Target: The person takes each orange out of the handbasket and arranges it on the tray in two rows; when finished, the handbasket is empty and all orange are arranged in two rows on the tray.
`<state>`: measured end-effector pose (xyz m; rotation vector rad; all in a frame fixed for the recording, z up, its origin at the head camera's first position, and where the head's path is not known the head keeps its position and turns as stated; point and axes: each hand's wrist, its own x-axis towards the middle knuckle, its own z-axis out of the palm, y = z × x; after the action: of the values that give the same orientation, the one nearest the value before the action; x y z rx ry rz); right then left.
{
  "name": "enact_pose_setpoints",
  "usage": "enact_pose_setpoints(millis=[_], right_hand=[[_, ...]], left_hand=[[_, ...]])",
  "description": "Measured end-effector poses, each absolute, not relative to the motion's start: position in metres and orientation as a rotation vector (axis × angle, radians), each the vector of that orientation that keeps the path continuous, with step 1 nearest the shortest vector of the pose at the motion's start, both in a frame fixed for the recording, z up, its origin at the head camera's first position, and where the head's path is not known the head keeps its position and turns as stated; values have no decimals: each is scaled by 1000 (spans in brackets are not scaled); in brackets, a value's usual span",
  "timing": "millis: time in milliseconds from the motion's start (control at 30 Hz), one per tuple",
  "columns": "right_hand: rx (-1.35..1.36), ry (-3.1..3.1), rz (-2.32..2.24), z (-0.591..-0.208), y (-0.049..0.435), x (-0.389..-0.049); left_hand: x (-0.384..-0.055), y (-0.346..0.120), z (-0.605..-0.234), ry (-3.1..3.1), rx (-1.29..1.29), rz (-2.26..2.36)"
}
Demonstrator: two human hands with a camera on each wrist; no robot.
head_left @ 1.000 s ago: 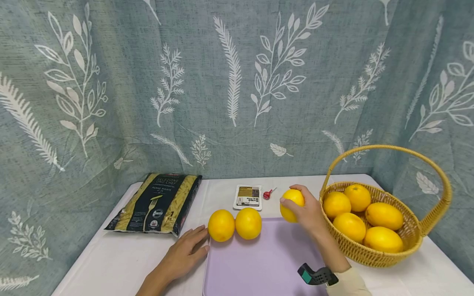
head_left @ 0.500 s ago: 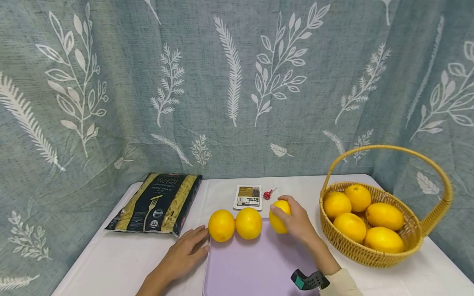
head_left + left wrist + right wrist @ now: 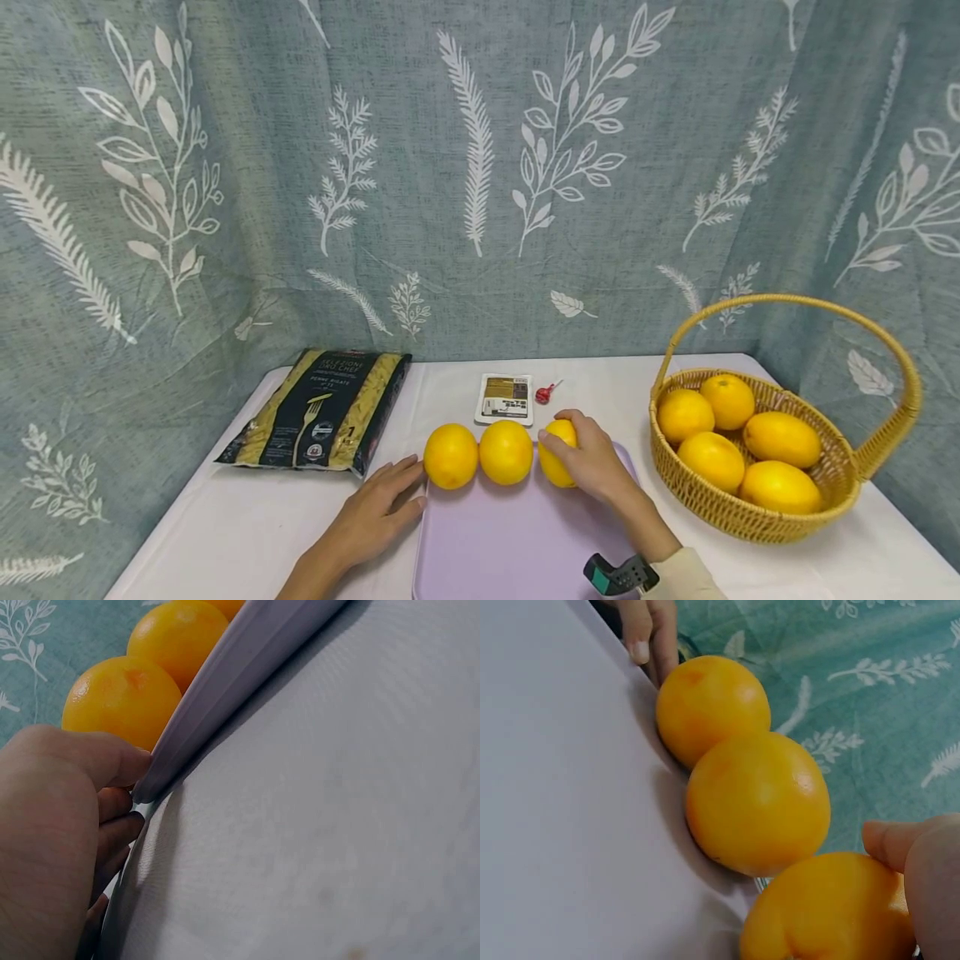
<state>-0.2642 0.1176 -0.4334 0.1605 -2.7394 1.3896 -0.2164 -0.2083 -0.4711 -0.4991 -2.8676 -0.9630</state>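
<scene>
My right hand (image 3: pixel 600 462) holds an orange (image 3: pixel 555 462) at the back edge of a lilac tray (image 3: pixel 517 542), its fingers curled over the top and side. In the right wrist view this orange (image 3: pixel 825 911) sits close beside a middle orange (image 3: pixel 757 802). To its left, a third orange (image 3: pixel 450 456) stands at the tray's back left corner, so the three form a row. My left hand (image 3: pixel 378 508) rests at the tray's left edge, fingers loosely extended, fingertips by the leftmost orange. In the left wrist view the thumb (image 3: pixel 120 759) touches the tray rim.
At the right stands a wicker basket (image 3: pixel 738 517) with a tall handle, holding several oranges. A bag of penne pasta (image 3: pixel 322 408) lies at the back left. Behind the tray are a small flat packet (image 3: pixel 504 400) and a red lollipop (image 3: pixel 544 393).
My right hand has carried the orange leftward and down, from near the basket to beside the middle orange. The left hand and the other two oranges stay put.
</scene>
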Motion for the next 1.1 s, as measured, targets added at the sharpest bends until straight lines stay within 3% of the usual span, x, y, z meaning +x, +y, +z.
enact_pose_setpoints(millis=[1100], right_hand=[[158, -2748, 1308, -410, 135, -260]], left_hand=[[-216, -208, -471, -2863, -489, -958]])
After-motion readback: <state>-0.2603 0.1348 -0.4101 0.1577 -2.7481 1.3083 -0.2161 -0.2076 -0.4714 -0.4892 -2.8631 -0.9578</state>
